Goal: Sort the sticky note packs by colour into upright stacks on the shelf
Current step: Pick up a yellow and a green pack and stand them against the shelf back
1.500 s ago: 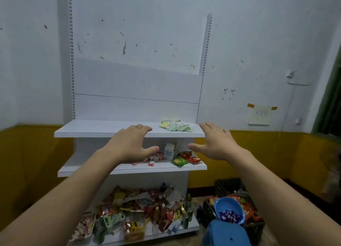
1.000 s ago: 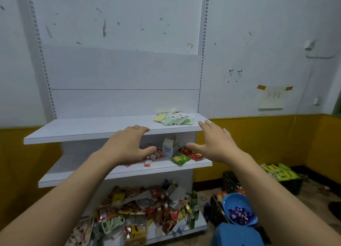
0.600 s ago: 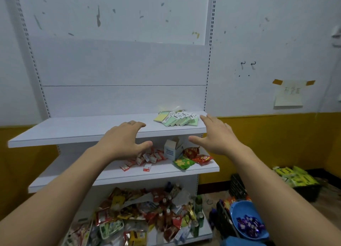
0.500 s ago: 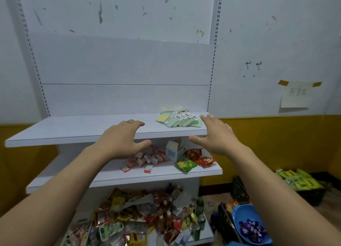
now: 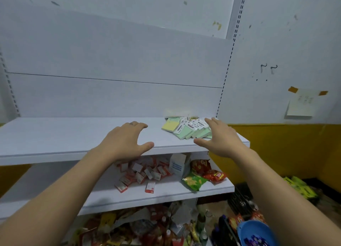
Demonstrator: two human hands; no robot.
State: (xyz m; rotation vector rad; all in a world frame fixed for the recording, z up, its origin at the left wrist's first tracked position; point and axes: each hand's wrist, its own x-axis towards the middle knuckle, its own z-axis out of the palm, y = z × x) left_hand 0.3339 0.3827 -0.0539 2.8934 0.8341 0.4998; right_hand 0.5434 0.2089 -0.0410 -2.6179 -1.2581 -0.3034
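Here the packs [image 5: 188, 128] lie flat, fanned just left of the spread, empty right hand [image 5: 219, 137], nearer than the left hand [image 5: 125, 140], also empty.

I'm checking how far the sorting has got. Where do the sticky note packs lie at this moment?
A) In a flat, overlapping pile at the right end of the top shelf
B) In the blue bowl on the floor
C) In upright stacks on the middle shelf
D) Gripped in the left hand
A: the sticky note packs lie flat and fanned on the top shelf, and neither the left hand nor the right hand grips any.
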